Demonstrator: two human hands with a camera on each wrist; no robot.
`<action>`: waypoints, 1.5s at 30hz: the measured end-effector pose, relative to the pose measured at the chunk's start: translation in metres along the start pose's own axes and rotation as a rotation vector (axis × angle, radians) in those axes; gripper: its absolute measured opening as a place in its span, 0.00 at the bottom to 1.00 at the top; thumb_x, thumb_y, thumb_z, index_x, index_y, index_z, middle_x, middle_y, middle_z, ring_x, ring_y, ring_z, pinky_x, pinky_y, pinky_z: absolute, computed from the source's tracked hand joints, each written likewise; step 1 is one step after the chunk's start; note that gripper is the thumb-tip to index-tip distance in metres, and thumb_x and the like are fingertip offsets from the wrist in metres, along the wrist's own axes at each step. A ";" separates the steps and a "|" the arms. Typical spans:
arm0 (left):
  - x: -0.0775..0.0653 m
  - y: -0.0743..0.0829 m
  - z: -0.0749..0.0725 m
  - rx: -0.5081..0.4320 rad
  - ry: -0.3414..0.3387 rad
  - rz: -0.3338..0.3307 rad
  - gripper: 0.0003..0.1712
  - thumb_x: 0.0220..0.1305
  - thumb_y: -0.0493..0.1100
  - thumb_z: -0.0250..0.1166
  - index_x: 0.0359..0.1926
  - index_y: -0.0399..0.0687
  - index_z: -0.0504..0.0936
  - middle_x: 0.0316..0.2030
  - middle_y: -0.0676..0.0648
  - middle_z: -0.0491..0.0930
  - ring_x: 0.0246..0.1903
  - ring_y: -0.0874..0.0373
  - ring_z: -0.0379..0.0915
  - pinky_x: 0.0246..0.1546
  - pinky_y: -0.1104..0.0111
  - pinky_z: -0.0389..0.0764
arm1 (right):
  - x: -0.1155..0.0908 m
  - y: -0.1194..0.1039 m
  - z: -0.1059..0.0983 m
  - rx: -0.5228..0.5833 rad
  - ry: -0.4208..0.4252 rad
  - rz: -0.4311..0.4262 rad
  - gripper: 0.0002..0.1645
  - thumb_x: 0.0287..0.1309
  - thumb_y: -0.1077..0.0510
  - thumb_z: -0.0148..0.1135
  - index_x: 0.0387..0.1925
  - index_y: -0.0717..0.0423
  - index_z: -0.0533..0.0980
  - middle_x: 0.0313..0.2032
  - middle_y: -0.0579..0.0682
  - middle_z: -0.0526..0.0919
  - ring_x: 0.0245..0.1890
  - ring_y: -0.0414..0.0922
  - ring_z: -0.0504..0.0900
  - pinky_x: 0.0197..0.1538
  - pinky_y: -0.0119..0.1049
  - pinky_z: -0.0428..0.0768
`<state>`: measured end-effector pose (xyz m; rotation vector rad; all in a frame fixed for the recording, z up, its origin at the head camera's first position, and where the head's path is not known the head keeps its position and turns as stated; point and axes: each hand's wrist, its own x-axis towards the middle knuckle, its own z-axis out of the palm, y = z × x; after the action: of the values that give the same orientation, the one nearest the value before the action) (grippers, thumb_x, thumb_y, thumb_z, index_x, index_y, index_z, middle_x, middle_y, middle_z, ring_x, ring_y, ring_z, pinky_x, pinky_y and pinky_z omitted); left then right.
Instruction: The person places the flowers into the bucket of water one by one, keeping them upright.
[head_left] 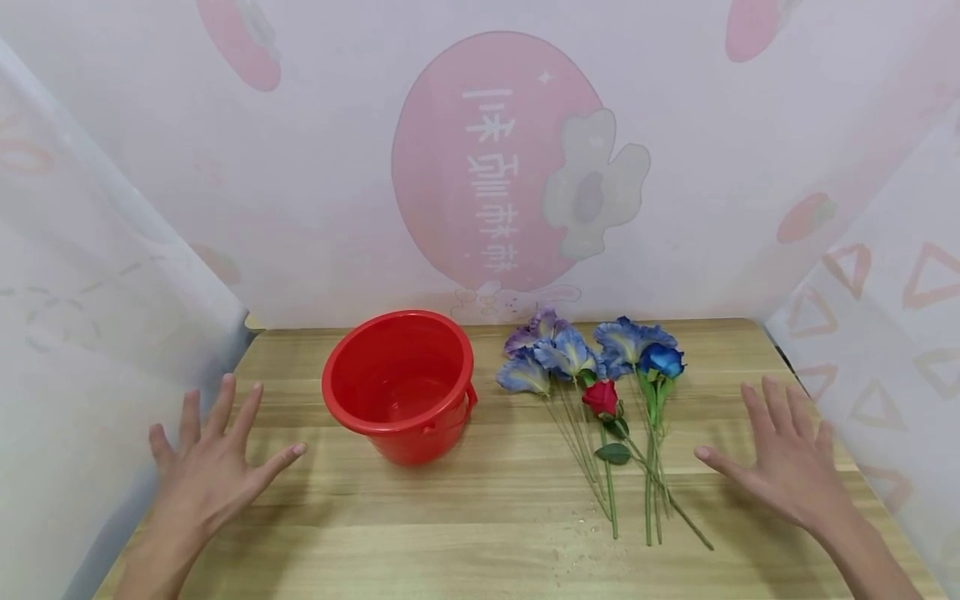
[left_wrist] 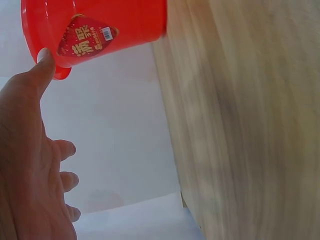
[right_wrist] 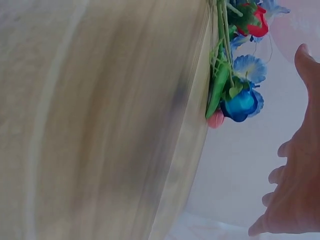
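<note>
My left hand [head_left: 206, 471] hovers over the left side of the table, fingers spread, holding nothing. Nearest to it stands an upright red bucket [head_left: 420, 446], whose printed label [left_wrist: 89, 39] shows in the left wrist view. On the right, my right hand [head_left: 791, 458] is also spread and holds nothing. Between bucket and right hand lie artificial flowers: a red rose [head_left: 601, 398], a blue rose [head_left: 663, 360], and several blue-purple irises [head_left: 566, 350]. Their blossoms point to the back and their thin stems [head_left: 648, 500] toward the front. In the right wrist view, the blue rose [right_wrist: 240, 105] appears beyond my thumb.
The wooden table [head_left: 420, 542] ends at the back against a pale printed curtain [head_left: 330, 208]. Similar curtains hang at the left [head_left: 82, 333] and right [head_left: 892, 333]. Small shiny specks [head_left: 573, 550] dot the tabletop in front of the stems.
</note>
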<state>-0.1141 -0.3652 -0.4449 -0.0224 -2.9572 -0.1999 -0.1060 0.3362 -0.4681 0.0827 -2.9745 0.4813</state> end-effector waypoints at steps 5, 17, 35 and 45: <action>0.007 0.012 -0.004 -0.040 0.013 0.002 0.64 0.66 0.80 0.60 0.88 0.58 0.42 0.87 0.34 0.32 0.81 0.19 0.17 0.64 0.11 0.27 | 0.007 -0.008 0.003 0.004 0.006 -0.019 0.71 0.64 0.25 0.65 0.87 0.57 0.40 0.86 0.66 0.32 0.84 0.71 0.25 0.71 0.88 0.29; 0.024 0.041 -0.011 -0.158 0.125 0.093 0.55 0.73 0.70 0.61 0.87 0.51 0.50 0.86 0.34 0.43 0.83 0.23 0.34 0.71 0.16 0.41 | 0.021 -0.034 0.009 0.097 0.025 -0.104 0.69 0.63 0.29 0.70 0.85 0.63 0.48 0.85 0.69 0.42 0.85 0.73 0.40 0.74 0.86 0.45; 0.038 0.068 -0.008 -0.468 0.218 0.105 0.44 0.77 0.56 0.63 0.86 0.54 0.57 0.84 0.36 0.57 0.79 0.28 0.56 0.65 0.21 0.66 | 0.036 -0.063 0.021 0.218 0.070 -0.099 0.52 0.70 0.38 0.69 0.79 0.67 0.64 0.74 0.75 0.69 0.69 0.79 0.70 0.67 0.78 0.71; 0.041 0.066 0.008 -0.605 0.257 0.090 0.38 0.78 0.50 0.63 0.84 0.57 0.63 0.80 0.37 0.66 0.77 0.30 0.63 0.71 0.31 0.72 | 0.043 -0.066 0.026 0.280 0.082 -0.113 0.43 0.68 0.48 0.73 0.74 0.69 0.71 0.68 0.72 0.78 0.59 0.71 0.84 0.56 0.64 0.87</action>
<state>-0.1544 -0.2990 -0.4365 -0.1911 -2.5252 -0.9895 -0.1463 0.2638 -0.4660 0.2490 -2.7846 0.8594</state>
